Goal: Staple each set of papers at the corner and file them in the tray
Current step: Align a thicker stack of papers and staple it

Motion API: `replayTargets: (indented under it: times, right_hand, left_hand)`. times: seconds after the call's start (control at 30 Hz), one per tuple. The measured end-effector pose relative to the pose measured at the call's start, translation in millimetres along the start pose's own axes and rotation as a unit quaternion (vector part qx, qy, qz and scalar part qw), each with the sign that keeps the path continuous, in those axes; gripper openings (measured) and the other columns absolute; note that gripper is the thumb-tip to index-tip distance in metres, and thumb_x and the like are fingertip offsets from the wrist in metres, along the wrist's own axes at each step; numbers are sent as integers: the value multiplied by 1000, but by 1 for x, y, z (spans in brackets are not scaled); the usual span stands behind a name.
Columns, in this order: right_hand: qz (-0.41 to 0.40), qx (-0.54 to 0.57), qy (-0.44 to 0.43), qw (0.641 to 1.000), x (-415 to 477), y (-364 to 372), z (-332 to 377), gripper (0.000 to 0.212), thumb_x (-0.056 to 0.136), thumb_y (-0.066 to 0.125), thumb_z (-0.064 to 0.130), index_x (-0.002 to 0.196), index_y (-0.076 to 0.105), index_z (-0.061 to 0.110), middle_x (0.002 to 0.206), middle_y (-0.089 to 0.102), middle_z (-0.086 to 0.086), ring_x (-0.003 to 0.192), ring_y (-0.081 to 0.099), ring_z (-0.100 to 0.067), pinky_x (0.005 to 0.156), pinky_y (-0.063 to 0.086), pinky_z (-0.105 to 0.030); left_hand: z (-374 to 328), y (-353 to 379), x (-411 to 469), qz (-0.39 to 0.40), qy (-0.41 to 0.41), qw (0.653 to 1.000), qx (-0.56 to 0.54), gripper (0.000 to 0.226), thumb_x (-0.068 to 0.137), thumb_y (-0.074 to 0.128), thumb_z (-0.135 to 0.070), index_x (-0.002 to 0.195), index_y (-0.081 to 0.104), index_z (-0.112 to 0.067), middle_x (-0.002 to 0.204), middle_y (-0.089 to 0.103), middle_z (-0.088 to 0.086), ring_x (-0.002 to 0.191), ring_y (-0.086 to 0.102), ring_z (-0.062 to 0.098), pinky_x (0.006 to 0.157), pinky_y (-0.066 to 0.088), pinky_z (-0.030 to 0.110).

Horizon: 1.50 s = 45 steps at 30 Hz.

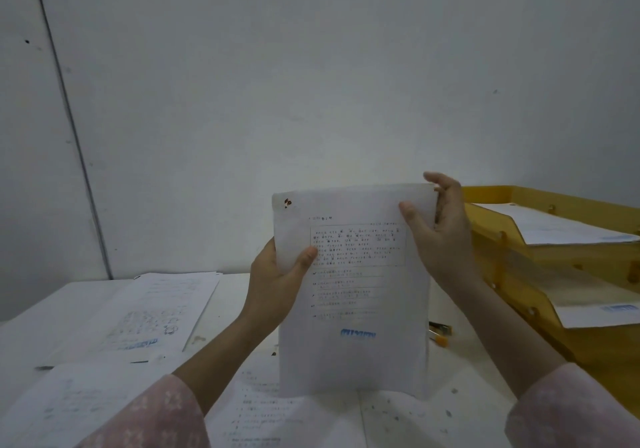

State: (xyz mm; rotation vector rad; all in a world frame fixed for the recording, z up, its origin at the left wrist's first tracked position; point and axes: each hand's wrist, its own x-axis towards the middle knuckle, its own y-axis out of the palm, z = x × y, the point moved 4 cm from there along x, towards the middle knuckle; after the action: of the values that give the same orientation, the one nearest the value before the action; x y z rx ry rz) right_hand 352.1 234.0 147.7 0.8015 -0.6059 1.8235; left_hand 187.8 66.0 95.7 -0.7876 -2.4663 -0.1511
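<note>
I hold a set of white printed papers [356,292] upright, its bottom edge resting on the white table [398,416]. My left hand [277,281] grips the left edge, thumb on the front. My right hand [440,229] pinches the top right corner. The sheet bears a small brown stain at its top left and a blue stamp low down. A yellow stacked paper tray [491,229] stands at the right with filed papers [554,226] in its tiers. Behind the held set, part of a stapler [440,331] with an orange tip peeks out on the table.
Loose printed sheets [152,312] lie on the table at the left, more [69,402] at the near left, and another sheet [259,409] under the held set. A plain white wall rises close behind the table.
</note>
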Motion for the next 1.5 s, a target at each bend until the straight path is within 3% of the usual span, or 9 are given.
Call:
replayTargets:
  times: [0.2,0.4,0.73,0.87,0.97,1.03,1.1,1.27,1.5]
  right_hand:
    - [9,-342,-252,905,27,-1,59,59,92,48,42,142,36,13,140,47,-8,122,50,-23,96,45,-39]
    - [245,-536,-192,785,27,19,44,60,96,19,57,143,34,23,141,49,0,128,47,-22,117,15,-54]
    - [287,-491,-176,803,31,15,37,57,93,22,63,137,39,31,136,51,4,130,41,-21,116,11,-56]
    - [200,-311,-143,918,38,-2,31,60,85,41,64,137,41,34,136,49,7,126,42,-14,108,33,-45]
    - [163,-21,49,985,29,-14,8,81,68,69,63,136,34,39,133,50,4,119,52,-15,95,47,-37]
    - [161,142,179,960,11,-15,-16,97,57,83,54,138,36,29,126,60,-3,110,63,-25,86,56,-43]
    - [205,165,231,937,-17,-9,-34,77,66,81,33,133,46,16,116,69,-4,101,69,-25,78,59,-41]
    - [197,150,238,939,-57,5,-46,29,78,69,20,106,65,22,101,74,8,91,72,-15,68,58,-28]
    - [136,144,222,955,-54,11,-50,18,87,65,16,103,66,24,96,75,10,86,72,-13,64,58,-27]
  left_hand:
    - [-3,1,0,5,14,1000,7,15,85,63,-34,99,58,-30,99,70,-4,81,71,14,65,61,34]
    - [-6,3,-3,4,22,1000,-18,13,86,63,-28,98,59,-29,97,70,-5,79,71,10,61,60,27]
    - [-9,4,-4,9,37,999,-34,12,86,62,-25,97,59,-28,96,70,-5,79,70,9,60,58,24]
    - [-9,1,-5,-2,35,998,-49,10,87,61,-24,97,60,-26,94,71,-6,78,71,9,58,57,23]
    - [-10,-1,-5,-11,31,997,-73,7,87,61,-21,94,60,-24,86,72,-10,75,71,8,55,55,20]
    - [-10,-2,-5,-12,31,996,-88,6,87,61,-21,93,61,-23,83,73,-10,75,71,10,55,55,20]
    - [-9,-2,-6,-14,32,995,-94,7,88,61,-20,94,61,-23,85,73,-9,76,72,11,56,56,21]
    - [-8,-1,-2,-38,31,995,-88,9,86,62,-28,95,60,-26,92,71,-7,77,71,10,56,56,22]
    - [-2,-1,6,-46,18,996,-69,17,84,62,-37,99,54,-35,98,67,-11,80,70,9,59,57,23]
